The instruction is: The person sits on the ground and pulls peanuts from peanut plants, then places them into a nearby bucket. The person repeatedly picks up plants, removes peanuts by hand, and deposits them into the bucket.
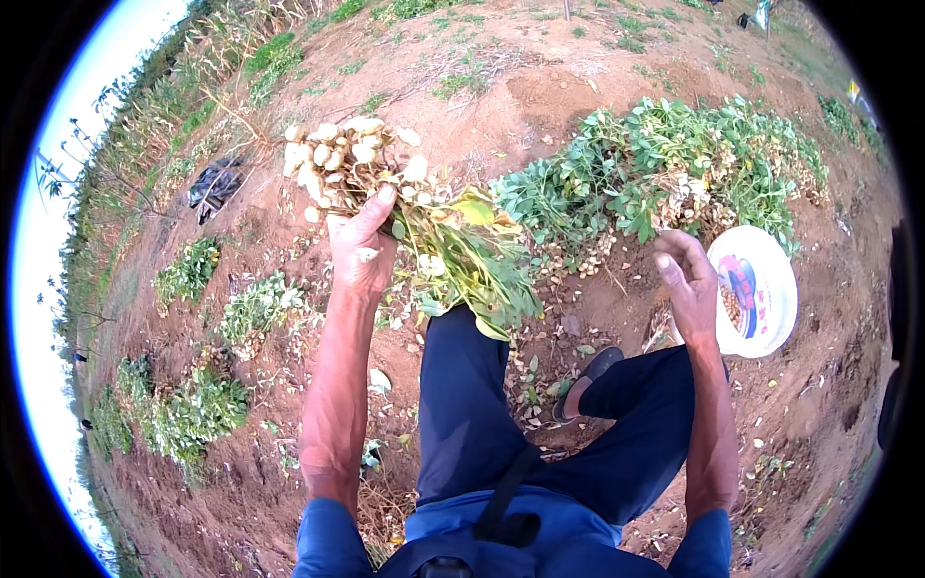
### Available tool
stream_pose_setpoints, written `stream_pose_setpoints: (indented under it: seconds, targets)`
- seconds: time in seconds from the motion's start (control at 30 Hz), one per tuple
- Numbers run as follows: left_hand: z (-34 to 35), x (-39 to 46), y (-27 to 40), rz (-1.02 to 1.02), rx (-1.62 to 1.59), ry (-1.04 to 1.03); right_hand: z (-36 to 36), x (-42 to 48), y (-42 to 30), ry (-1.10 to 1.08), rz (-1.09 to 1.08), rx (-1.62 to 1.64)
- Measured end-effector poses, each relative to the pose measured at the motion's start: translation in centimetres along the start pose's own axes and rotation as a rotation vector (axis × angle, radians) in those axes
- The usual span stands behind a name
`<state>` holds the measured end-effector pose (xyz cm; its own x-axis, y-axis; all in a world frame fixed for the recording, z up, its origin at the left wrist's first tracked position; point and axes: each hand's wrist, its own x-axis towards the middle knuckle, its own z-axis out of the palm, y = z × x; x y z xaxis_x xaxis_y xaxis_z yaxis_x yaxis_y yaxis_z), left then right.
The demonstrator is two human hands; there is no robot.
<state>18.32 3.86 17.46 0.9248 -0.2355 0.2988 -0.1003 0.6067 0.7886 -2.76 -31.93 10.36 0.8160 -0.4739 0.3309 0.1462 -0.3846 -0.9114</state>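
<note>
A bunch of peanut plants (470,246) is in my left hand (365,246), gripped at the stems with the pale pods (340,155) clustered above my thumb and the leaves hanging over my knee. My right hand (683,282) is raised with its fingers loosely curled and parted, and nothing shows in it. Just to its right stands a white plastic bucket (784,318), tilted in view, bearing a printed picture and writing, with some peanuts visible inside.
A large heap of pulled peanut plants (665,159) lies ahead to the right, pods showing along its near edge. Smaller piles (195,415) dot the reddish soil on the left. A dark plastic bag (217,184) lies at the upper left. Loose pods and leaves are scattered around my feet.
</note>
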Motion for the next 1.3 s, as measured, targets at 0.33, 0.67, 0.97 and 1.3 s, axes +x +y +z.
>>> stream_pose_setpoints:
  seconds: [0.33,0.67,0.97,1.3]
  targets:
    - [6.0,-7.5,-8.0,-0.350,-0.173,-0.158,12.9,-7.0,-0.7,-0.244,-0.045,-0.016]
    - [-0.5,-10.4,-12.1,-0.477,0.483,-0.071,15.7,-11.5,2.0,-0.128,0.373,0.367]
    - [-3.9,-13.0,-15.4,-0.546,0.611,0.108,18.1,-12.1,7.9,-0.244,0.708,0.269]
    - [-2.5,-13.0,-15.0,-0.717,0.346,0.202,19.1,-14.5,5.0,-0.336,0.290,-0.074]
